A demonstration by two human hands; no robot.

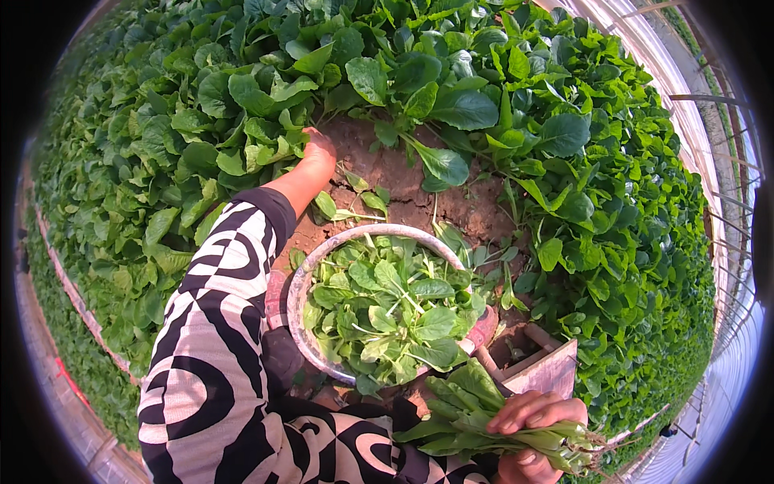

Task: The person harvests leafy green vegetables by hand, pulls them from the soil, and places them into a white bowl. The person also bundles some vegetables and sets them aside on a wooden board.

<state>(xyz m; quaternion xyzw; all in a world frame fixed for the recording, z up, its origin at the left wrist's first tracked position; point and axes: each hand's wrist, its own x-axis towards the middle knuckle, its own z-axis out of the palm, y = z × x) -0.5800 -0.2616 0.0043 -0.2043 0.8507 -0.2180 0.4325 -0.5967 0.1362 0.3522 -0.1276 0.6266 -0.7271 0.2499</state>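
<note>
My left hand [317,148] reaches from a black-and-white patterned sleeve to the base of the leafy green plants [260,142]; leaves hide its fingers, so its grip cannot be told. At the lower right, my right hand [538,417] is closed round the stems of a bunch of leafy greens [462,402], with leaves towards the left and pale, rooted ends towards the right. Between the two hands, a round basin [298,314] with a worn, pale rim stands on the soil, heaped with loose leafy greens [387,296].
Cracked brown soil [417,187] bears loose leaves beyond the basin. Dense rows of greens [611,242] surround it. A small wooden stool [544,375] is beside my right hand. Red patterned shoes [482,330] flank the basin. Plastic sheeting [683,115] and thin poles line the right edge.
</note>
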